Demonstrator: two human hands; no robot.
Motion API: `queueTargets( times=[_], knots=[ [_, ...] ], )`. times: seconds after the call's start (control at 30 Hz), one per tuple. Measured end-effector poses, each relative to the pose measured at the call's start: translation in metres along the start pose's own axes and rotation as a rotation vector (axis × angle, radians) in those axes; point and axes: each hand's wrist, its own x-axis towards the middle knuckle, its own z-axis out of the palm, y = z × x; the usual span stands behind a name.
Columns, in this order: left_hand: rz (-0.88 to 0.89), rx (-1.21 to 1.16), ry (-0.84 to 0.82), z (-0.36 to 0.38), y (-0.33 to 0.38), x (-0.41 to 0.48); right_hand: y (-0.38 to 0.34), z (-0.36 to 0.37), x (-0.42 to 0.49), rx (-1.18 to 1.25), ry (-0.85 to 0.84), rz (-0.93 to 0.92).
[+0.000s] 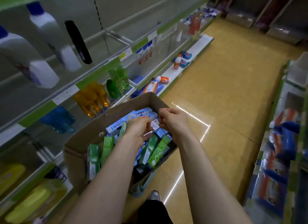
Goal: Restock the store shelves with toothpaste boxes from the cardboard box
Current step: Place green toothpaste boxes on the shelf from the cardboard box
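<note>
Both hands are reaching into the cardboard box (80, 140), the left hand (138, 128) and right hand (173, 122) curling their fingers close together over the light-blue toothpaste boxes (116, 125) lying just past the knuckles; whether either is actually pinching one, I cannot tell. Green toothpaste boxes (158, 150) are standing loosely on end beneath the wrists, so a hurried lift is risking knocking them over or out onto the floor (225, 90). The shelves (86, 81) are waiting left of the hands.
</note>
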Motion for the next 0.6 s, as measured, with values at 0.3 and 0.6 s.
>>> queueTargets(
  times=[0.3, 0.6],
  knots=[
    [-0.208, -0.018, 0.079, 0.004, -0.044, 0.069, 0.085, 0.002, 0.074, -0.110, -0.029, 0.292],
    [-0.349, 0.113, 0.140, 0.005, -0.106, 0.126, 0.168, 0.003, 0.128, -0.396, 0.052, 0.378]
  ],
)
